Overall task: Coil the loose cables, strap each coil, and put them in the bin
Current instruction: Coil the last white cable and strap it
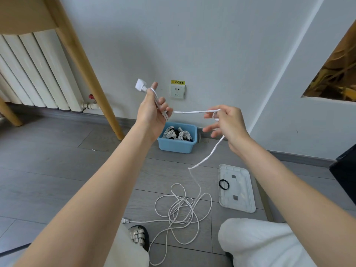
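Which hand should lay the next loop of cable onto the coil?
The right hand: it pinches the free run of the white cable leading to the floor pile, while the left hand grips the started coil by the plug.

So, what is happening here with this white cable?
A person is coiling the white cable by hand. The left hand grips the plug end with the first loops; the right hand pinches the next stretch. Most of the cable lies loose on the floor. The blue bin by the wall already holds coiled cables. A black band lies on a white lid.
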`<state>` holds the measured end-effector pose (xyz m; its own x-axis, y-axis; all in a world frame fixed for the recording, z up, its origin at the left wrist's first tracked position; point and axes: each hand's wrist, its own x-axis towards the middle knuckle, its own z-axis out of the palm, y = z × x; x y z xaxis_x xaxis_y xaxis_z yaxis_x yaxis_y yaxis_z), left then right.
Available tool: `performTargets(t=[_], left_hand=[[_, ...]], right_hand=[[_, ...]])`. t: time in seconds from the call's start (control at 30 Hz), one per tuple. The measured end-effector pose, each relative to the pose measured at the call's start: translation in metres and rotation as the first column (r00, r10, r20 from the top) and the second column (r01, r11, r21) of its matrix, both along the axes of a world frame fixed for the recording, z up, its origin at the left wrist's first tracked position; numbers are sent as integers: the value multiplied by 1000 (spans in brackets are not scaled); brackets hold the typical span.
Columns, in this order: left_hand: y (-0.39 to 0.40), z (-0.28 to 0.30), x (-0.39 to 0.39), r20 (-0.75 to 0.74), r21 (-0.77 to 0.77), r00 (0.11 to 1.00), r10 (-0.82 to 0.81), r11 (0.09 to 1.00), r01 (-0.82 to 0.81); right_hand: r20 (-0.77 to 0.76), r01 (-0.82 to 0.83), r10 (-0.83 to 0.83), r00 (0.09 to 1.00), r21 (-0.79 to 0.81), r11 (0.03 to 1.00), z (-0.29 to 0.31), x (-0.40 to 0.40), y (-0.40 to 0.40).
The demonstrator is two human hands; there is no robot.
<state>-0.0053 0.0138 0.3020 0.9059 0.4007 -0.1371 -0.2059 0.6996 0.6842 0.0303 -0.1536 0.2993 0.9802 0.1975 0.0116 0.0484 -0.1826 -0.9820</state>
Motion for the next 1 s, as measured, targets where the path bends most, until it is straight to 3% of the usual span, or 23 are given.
performTargets(t=[0.1, 0.2, 0.23, 0.3, 0.37, 0.4, 0.5, 0.57, 0.67, 0.73, 0.77, 0.83, 0.9, 1.0], left_hand=[[12, -8, 0, -85, 21, 991, 104, 994, -103], [33, -19, -1, -201, 54, 954, 222, 975, -216], [38, -23, -1, -228, 46, 942, 246, 969, -242], [42, -29, -1, -255, 10, 929, 269, 961, -276], [41, -29, 0, -238, -39, 933, 269, 957, -286], [40, -28, 1, -223, -61, 938, 265, 957, -284], [40, -26, 2, -174, -116, 947, 270, 949, -292], [42, -24, 0, -121, -177, 953, 277, 939, -296], [36, -19, -3, -28, -174, 984, 177, 968, -179], [22, -13, -4, 9, -78, 999, 37, 996, -36], [13, -10, -5, 20, -34, 999, -35, 999, 36], [-6, -4, -6, 36, 21, 984, -175, 985, 174], [-20, 0, -8, 43, 47, 961, -275, 961, 273], [-27, 4, -9, 75, 36, 930, -359, 933, 357]], right_hand=[[-18, -191, 191, 981, -179, 965, 4, 5, -6], [-110, -404, 392, 914, -357, 842, 8, 2, -14], [-65, -370, 371, 926, -334, 867, 11, 3, -15], [65, -174, 181, 981, -101, 980, 16, 11, -21], [112, -51, 34, 993, 150, 987, 21, 18, -28], [109, -66, 41, 993, 233, 970, 22, 20, -31], [28, -260, 265, 964, 320, 911, 21, 19, -32], [-90, -459, 470, 878, 120, 880, 18, 13, -30], [-366, -674, 566, 738, -359, 646, 3, 1, -25], [-429, -660, 501, 751, -513, 549, -10, -2, -20], [-385, -614, 482, 787, -568, 549, -13, -3, -17], [-266, -560, 505, 821, -545, 623, -13, -6, -11], [-223, -630, 592, 774, -365, 686, -15, -8, -4], [-193, -708, 683, 705, -131, 694, -16, -16, 5]])
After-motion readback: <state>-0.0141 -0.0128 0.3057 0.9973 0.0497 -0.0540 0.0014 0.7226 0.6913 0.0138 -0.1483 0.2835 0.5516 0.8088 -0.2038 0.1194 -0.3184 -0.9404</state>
